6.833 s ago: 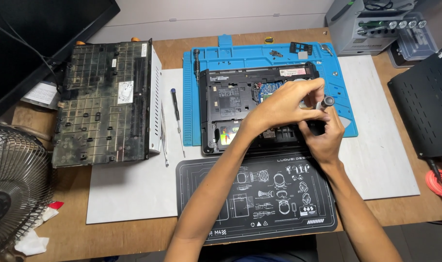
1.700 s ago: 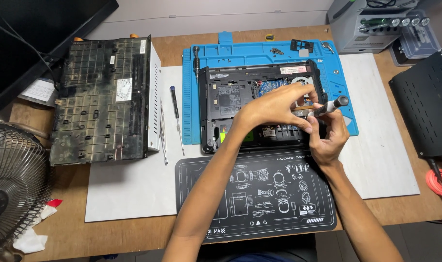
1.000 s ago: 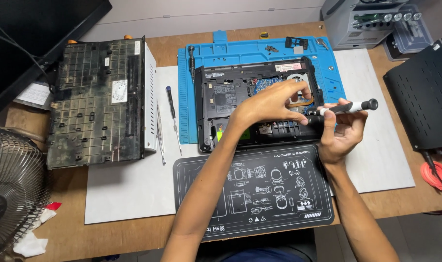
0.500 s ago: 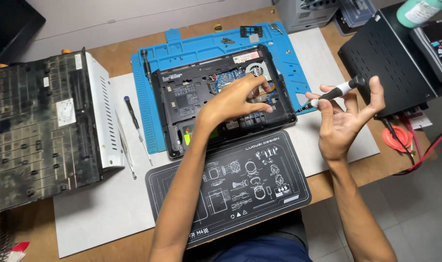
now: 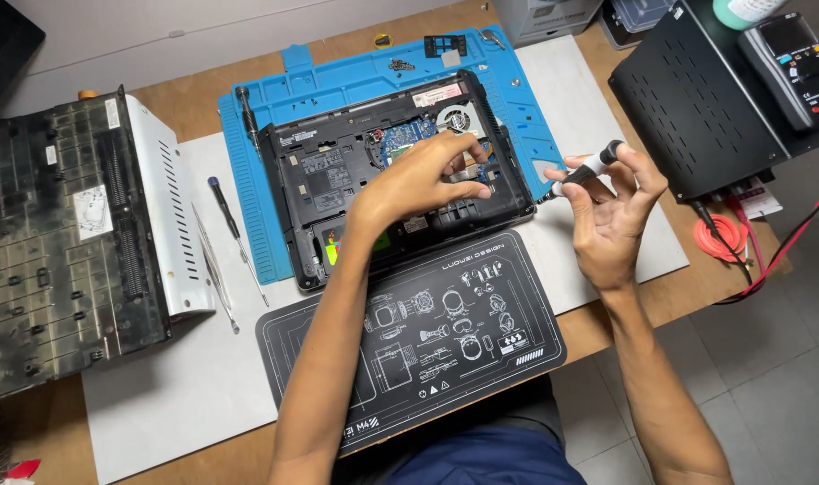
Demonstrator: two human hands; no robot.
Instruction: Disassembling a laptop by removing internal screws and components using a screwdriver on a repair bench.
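Blue is the colour of the rubber work mat (image 5: 356,85) at the back of the wooden table (image 5: 185,90). An opened laptop (image 5: 338,180) lies on that mat with its cover off, so you can see the round fan (image 5: 452,118) and the blue circuit board (image 5: 400,139) inside.

The left hand (image 5: 418,180) reaches over the laptop. Its fingers are curled down and the tips touch the parts in the right half of the laptop, just below the fan. I cannot tell if they pinch anything small.

The right hand (image 5: 612,216) is lifted up just to the right of the laptop, over the white sheet (image 5: 185,377). Its palm faces up and the fingers are partly spread. The thumb and first fingers hold a small screwdriver (image 5: 582,172) with a black and silver handle. The tip points left, toward the laptop's edge, but does not touch it.

A black mat with white drawings (image 5: 427,332) lies in front of the laptop, close to the person. Another screwdriver with a blue cap (image 5: 234,233) and a pair of tweezers (image 5: 214,278) rest on the white sheet, left of the blue mat. Farther left is a dusty grey cover panel (image 5: 59,242). A black metal box (image 5: 697,99) sits at the right, with red and black wires (image 5: 769,251) beside it.
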